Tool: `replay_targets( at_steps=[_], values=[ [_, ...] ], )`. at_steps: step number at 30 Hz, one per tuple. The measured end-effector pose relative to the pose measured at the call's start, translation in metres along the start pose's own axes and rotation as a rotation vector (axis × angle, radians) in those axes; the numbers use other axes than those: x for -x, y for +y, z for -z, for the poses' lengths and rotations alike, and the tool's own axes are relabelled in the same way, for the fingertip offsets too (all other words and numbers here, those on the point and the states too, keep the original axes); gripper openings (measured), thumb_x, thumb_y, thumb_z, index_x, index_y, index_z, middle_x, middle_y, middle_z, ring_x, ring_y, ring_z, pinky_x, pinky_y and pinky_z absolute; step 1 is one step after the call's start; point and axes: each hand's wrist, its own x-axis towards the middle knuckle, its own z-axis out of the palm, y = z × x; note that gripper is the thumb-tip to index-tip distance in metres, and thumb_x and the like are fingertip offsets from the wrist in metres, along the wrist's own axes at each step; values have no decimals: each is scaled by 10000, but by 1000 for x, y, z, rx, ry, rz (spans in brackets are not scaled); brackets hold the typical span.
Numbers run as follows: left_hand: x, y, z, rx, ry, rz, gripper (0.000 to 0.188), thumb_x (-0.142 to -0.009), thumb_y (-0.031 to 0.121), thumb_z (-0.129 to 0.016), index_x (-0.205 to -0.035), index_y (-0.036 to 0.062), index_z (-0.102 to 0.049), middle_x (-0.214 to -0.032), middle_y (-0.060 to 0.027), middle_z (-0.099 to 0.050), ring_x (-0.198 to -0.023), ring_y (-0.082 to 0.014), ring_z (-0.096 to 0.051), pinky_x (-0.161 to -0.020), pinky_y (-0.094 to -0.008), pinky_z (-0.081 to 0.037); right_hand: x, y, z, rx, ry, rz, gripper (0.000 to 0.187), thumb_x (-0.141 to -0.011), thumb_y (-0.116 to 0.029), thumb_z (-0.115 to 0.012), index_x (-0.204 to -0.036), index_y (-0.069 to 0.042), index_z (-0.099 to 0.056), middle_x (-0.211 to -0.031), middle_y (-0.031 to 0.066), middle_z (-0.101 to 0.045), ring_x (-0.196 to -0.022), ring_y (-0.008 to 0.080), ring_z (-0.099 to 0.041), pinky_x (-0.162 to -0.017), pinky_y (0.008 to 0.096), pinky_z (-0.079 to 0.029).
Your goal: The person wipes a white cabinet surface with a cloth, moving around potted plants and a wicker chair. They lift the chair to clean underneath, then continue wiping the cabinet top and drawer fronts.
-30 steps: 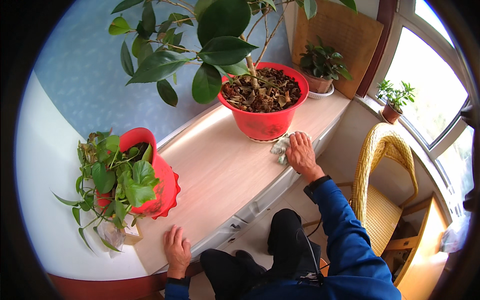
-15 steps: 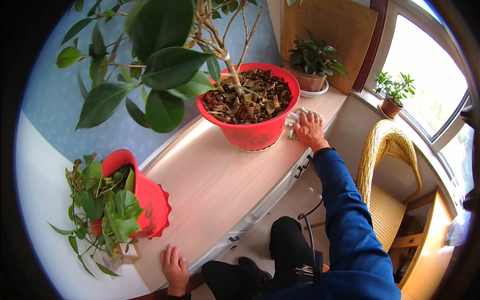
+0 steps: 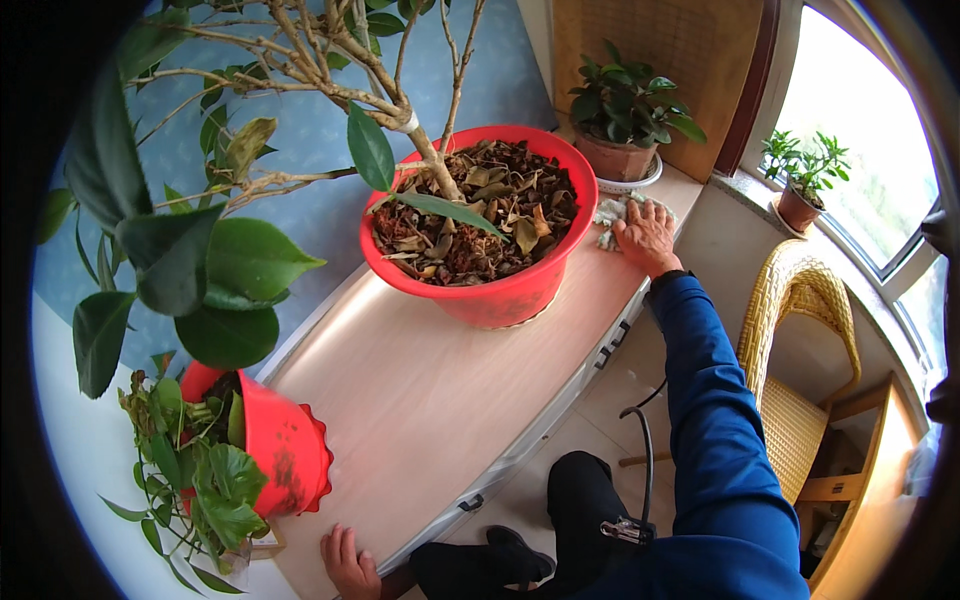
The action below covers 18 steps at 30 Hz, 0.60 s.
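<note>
My right hand [image 3: 648, 238] presses a pale, mottled cloth [image 3: 612, 214] against the wooden cabinet top [image 3: 420, 400], its fingers spread over the cloth. This spot lies between the large red pot [image 3: 540, 290] and the brown pot [image 3: 615, 160] on its white saucer. Dry leaves fill the large pot around a woody stem. At the near left end my left hand [image 3: 350, 565] rests on the cabinet's edge with its fingers stretched out, partly cut off by the frame. Close to it stands a smaller red pot [image 3: 285, 450] with a scalloped edge and trailing green leaves.
Broad-leaved branches [image 3: 230, 270] hang over the left side. Drawer handles [image 3: 612, 345] line the cabinet front. Right of my arm stands a woven wicker chair [image 3: 790, 400] beside a wooden piece of furniture [image 3: 870, 500]. A small potted plant [image 3: 800, 205] sits on the window sill.
My right hand and the cloth have shifted slightly farther along the cabinet top, toward the brown pot. The view has moved, and the overhanging leaves sit differently. My left hand stays at the edge.
</note>
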Motion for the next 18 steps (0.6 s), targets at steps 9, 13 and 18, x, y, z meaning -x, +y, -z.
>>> replay_targets(
  at_steps=[9,13,18],
  values=[
    [4,-2,-2,-18,20,-11,501,-890,140,-538,-1340,-76,-575,-1452,-285,-521,-1332,-524,-452,-1173,-599,-333,13,-12,-2,32,-25,-4,653,-1000,-462,-407,-1562,-131,-446,-1621,256,-394,-1504,505,-321,-1241,611,-212],
    [3,-1,-4,-18,38,-6,495,-890,132,-547,-1341,-69,-585,-1447,-285,-534,-1326,-527,-460,-1173,-602,-332,28,-20,-4,39,-36,14,653,-995,-456,-418,-1564,-137,-444,-1625,255,-392,-1504,508,-323,-1238,618,-228],
    [-1,-1,-5,-14,104,-54,468,-875,162,-598,-1289,-54,-614,-1385,-285,-576,-1259,-515,-514,-1148,-607,-367,60,-30,-4,2,61,115,620,-965,-410,-484,-1472,-56,-523,-1540,306,-470,-1435,539,-409,-1203,642,-276]
  ],
)
